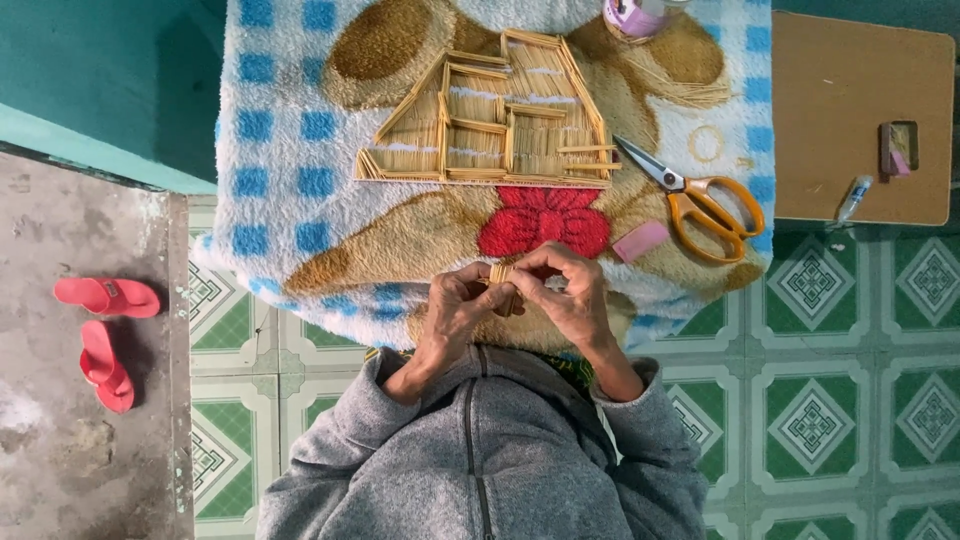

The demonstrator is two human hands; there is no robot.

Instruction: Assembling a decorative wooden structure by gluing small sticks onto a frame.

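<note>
Pinching a small stick bundle (503, 282) w/ both your left hand (455, 312) & right hand (565, 290), you're risking sticks slipping out if fingers are loosening.

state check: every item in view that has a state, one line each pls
left hand: closed on the small stick bundle
right hand: pinching the same bundle
small stick bundle: held between both hands, above the blanket
stick house model: lying flat on the blanket, walls partly filled in
scissors: closed, flat on the blanket
pink eraser: flat beside the scissors
red sandals: off, on the concrete floor
</note>
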